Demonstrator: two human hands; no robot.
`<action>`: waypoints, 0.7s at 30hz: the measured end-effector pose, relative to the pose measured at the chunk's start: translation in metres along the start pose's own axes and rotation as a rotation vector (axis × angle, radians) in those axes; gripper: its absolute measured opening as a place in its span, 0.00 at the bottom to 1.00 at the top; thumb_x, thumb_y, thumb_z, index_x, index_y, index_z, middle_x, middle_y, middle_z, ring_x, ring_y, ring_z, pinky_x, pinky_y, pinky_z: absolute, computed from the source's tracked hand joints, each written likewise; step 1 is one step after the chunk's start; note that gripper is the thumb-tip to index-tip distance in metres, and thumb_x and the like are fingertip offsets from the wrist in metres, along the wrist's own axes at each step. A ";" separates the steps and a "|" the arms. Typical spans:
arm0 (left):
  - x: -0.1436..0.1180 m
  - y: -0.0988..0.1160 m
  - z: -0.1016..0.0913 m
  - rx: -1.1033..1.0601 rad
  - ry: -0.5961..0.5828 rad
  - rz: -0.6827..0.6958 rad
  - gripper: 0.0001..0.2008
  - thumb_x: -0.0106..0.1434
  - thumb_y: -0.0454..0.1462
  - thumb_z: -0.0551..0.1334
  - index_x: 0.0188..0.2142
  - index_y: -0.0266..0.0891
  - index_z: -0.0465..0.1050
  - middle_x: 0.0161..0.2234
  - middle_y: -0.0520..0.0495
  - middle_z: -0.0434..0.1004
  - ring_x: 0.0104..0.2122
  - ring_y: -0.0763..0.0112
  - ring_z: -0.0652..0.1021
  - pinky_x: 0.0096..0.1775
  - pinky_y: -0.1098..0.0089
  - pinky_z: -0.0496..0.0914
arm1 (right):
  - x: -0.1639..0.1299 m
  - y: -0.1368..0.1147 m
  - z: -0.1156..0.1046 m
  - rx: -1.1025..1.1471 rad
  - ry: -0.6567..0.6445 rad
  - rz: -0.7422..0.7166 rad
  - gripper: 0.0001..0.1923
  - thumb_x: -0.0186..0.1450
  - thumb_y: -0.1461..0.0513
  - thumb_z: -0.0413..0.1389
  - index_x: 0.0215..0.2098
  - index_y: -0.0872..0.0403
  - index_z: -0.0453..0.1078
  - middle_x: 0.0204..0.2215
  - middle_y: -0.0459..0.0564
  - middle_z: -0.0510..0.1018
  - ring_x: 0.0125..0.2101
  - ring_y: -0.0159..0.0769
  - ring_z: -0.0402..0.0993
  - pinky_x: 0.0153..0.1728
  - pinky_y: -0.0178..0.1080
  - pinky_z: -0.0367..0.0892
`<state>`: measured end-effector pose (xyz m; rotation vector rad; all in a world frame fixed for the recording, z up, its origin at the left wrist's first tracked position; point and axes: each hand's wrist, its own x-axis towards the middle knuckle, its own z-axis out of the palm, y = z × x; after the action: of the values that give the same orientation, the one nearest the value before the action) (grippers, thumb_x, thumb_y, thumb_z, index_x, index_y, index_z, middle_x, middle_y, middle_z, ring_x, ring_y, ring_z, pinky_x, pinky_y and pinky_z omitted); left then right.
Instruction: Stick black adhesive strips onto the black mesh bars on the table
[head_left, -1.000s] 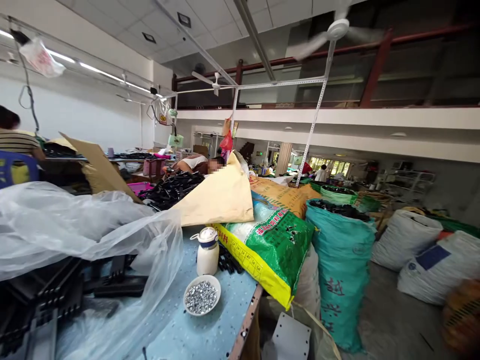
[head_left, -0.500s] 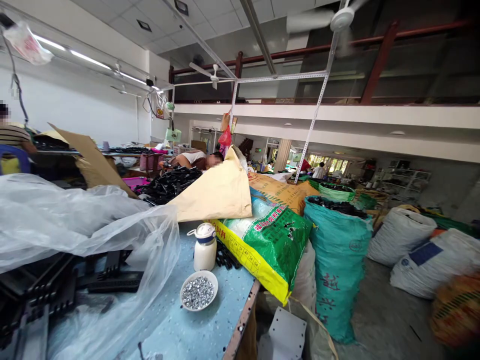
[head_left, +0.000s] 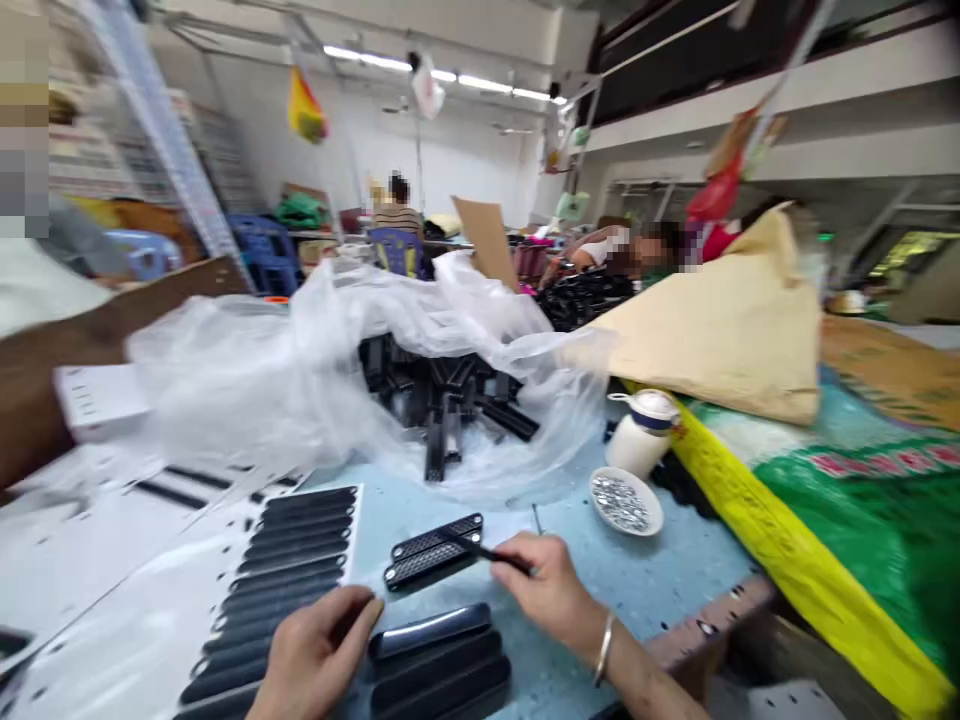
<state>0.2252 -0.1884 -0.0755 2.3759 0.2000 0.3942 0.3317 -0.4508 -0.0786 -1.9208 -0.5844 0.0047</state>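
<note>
**Thin black tool pinched over grille parts**

Pinched between right hand (head_left: 551, 590) fingertips: thin black tool (head_left: 480, 549), tip over two perforated black strips (head_left: 433, 549) lying on the blue table (head_left: 660, 580). Left hand (head_left: 319, 655) curled, fingers pressing the end of a stack of glossy black slats (head_left: 439, 660) — near table edge. Bowl of small metal nuts (head_left: 625, 502) close by, right.

Head swung left and down from sacks and ceiling fans. My hands now in view: left hand (head_left: 319, 655) resting at end of black curved strips (head_left: 439, 665), right hand (head_left: 551, 590) pinching thin black tool (head_left: 480, 550) over perforated black plate (head_left: 433, 549). White panel with slotted strips (head_left: 300, 560) entered view. Bowl of nuts (head_left: 625, 500) and white bottle (head_left: 641, 435) shifted rightward in frame.
</note>
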 end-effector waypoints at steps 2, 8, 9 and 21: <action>-0.002 0.003 -0.001 0.003 0.031 -0.075 0.15 0.59 0.49 0.59 0.30 0.41 0.77 0.22 0.52 0.77 0.23 0.69 0.77 0.26 0.73 0.69 | 0.009 0.003 -0.009 0.010 0.007 -0.028 0.07 0.59 0.64 0.58 0.32 0.56 0.79 0.25 0.49 0.78 0.26 0.33 0.72 0.27 0.33 0.64; 0.006 0.011 0.008 -0.047 0.019 -0.133 0.10 0.57 0.42 0.61 0.33 0.39 0.75 0.27 0.50 0.78 0.27 0.68 0.77 0.32 0.71 0.69 | 0.023 0.009 -0.003 -0.126 -0.124 -0.218 0.07 0.63 0.63 0.57 0.36 0.55 0.77 0.29 0.50 0.78 0.31 0.37 0.74 0.33 0.37 0.68; 0.006 0.010 0.011 -0.058 0.003 -0.136 0.09 0.56 0.41 0.61 0.34 0.39 0.75 0.28 0.49 0.79 0.28 0.67 0.77 0.33 0.71 0.69 | 0.024 0.011 0.000 -0.147 -0.134 -0.243 0.07 0.63 0.63 0.57 0.36 0.55 0.77 0.29 0.50 0.78 0.30 0.37 0.74 0.33 0.38 0.68; 0.001 0.016 0.016 -0.154 -0.139 -0.112 0.06 0.57 0.35 0.59 0.33 0.39 0.75 0.27 0.50 0.77 0.28 0.69 0.75 0.33 0.71 0.67 | 0.014 0.017 0.000 -0.232 -0.265 -0.320 0.05 0.63 0.64 0.56 0.35 0.56 0.75 0.27 0.50 0.74 0.28 0.36 0.72 0.28 0.38 0.69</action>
<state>0.2319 -0.2096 -0.0761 2.2189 0.2281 0.1835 0.3513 -0.4507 -0.0897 -2.0441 -1.1073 -0.0135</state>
